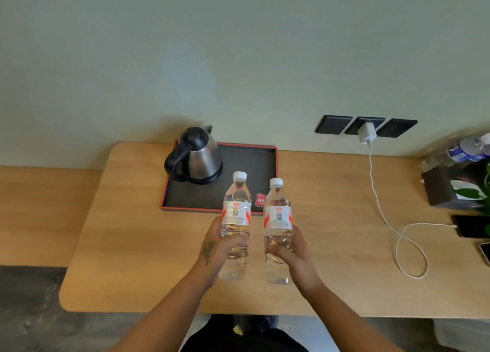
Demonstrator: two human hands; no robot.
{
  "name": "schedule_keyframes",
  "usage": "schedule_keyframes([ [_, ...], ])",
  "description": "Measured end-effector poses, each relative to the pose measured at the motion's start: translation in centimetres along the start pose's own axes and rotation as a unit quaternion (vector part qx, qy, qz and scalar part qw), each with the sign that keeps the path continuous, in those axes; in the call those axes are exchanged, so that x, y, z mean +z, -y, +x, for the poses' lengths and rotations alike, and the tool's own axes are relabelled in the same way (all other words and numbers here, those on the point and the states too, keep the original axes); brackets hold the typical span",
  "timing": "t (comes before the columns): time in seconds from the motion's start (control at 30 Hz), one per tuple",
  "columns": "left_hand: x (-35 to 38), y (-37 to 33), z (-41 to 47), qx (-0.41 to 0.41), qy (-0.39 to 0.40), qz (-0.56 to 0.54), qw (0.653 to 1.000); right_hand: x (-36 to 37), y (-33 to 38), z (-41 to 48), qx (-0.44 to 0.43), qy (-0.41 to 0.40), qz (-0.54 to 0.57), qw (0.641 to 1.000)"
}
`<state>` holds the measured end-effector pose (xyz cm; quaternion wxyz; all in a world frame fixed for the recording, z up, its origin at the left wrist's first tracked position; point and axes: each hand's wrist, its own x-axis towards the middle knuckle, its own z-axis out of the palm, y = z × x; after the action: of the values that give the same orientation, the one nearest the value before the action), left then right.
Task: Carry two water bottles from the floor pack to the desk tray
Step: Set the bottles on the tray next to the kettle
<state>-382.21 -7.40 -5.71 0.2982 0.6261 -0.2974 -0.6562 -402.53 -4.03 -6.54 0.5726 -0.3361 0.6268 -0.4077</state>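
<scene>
I hold two clear water bottles with white caps and red-and-white labels upright above the wooden desk. My left hand [221, 247] grips the lower half of the left bottle [236, 208]. My right hand [290, 250] grips the lower half of the right bottle [278, 213]. Both bottles hover just in front of the near edge of the black tray with a red rim [249, 163], which lies against the wall. The floor pack is out of view.
A steel kettle [197, 156] stands on the tray's left part and a small red card [260, 200] lies near its front right. A white charger cable [389, 227] loops across the desk's right side, toward a phone [470, 225], a tissue box [445, 185] and another bottle [462, 150].
</scene>
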Motion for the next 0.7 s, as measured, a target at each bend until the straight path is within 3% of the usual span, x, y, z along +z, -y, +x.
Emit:
schedule_keyframes([
  [0.27, -1.7, -1.4, 4.1, -0.010, 0.030, 0.039, 0.999, 2.6, -0.5, 2.2, 0.019, -0.035, 0.024, 0.999],
  [0.7, -0.3, -3.6, 9.5, 0.004, 0.027, 0.017, 0.999, 0.7, 0.5, 9.2, 0.005, 0.014, -0.008, 1.000],
])
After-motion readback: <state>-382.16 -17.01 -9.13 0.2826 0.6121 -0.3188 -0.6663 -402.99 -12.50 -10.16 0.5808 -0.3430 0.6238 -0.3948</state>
